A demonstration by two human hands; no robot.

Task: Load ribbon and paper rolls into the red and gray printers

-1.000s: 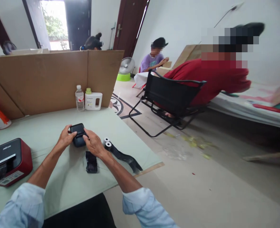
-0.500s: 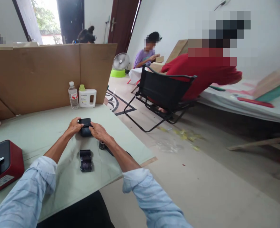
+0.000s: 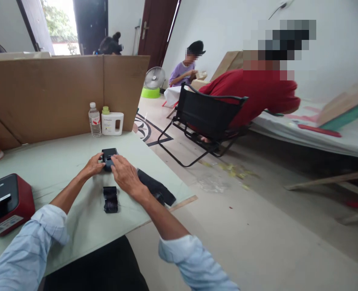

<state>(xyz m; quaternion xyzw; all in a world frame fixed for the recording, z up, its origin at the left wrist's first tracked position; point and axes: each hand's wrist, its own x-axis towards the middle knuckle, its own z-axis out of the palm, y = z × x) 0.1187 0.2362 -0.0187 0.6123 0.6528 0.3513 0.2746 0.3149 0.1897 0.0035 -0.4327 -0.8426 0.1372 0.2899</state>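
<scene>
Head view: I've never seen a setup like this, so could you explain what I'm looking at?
There is no robot here: these are a person's bare hands, seen by a camera worn on the head, looking forward and down. The left hand grips a small dark device at its left side; the right hand touches its right side. Nearer on the table lies a black wrapped bundle, with a black strip to the right. A red-and-black machine sits left. A clear bottle and white jug stand by the cardboard.
</scene>
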